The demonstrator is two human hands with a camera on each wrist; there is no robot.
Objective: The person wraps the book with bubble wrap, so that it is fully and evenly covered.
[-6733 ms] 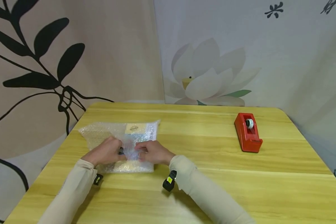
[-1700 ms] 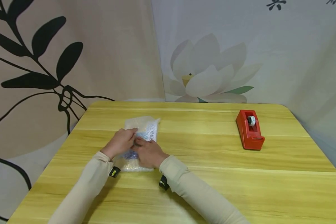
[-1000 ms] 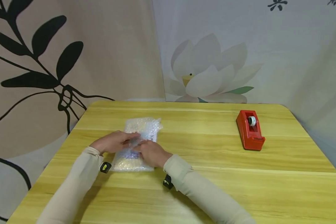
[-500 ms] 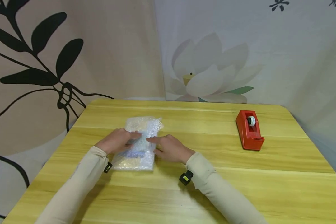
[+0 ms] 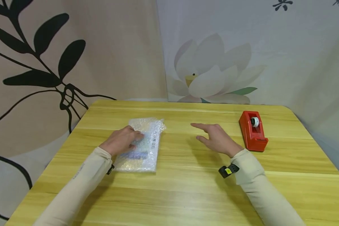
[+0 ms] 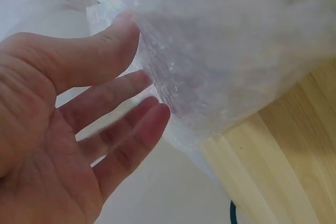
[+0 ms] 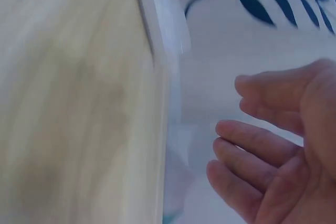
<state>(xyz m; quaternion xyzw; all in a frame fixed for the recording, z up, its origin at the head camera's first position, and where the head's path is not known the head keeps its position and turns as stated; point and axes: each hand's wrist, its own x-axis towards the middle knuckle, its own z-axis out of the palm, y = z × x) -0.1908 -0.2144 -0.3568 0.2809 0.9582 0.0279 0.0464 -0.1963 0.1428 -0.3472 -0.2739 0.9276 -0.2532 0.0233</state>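
Observation:
A flat book (image 5: 138,160) wrapped in bubble wrap (image 6: 226,56) lies on the left half of the table, its printed cover and dark lettering showing through. My left hand (image 5: 123,140) rests on its left side, thumb and fingers spread over the wrap. In the left wrist view the fingers (image 6: 126,150) of that hand are nearly straight at the wrap's edge. My right hand (image 5: 218,139) is over the table between the book and the red tape dispenser (image 5: 252,133), with nothing in it. Its fingers (image 7: 252,145) look relaxed in the right wrist view.
The dispenser stands at the table's right and carries a small tape roll (image 5: 255,122). The wooden table (image 5: 172,194) ends at the back in front of a printed curtain (image 5: 124,47) with leaves and a lotus.
The loose left part of the bubble wrap has been folded over the book. My right hand has left the wrap and moved right towards the dispenser. My left hand stays on the book.

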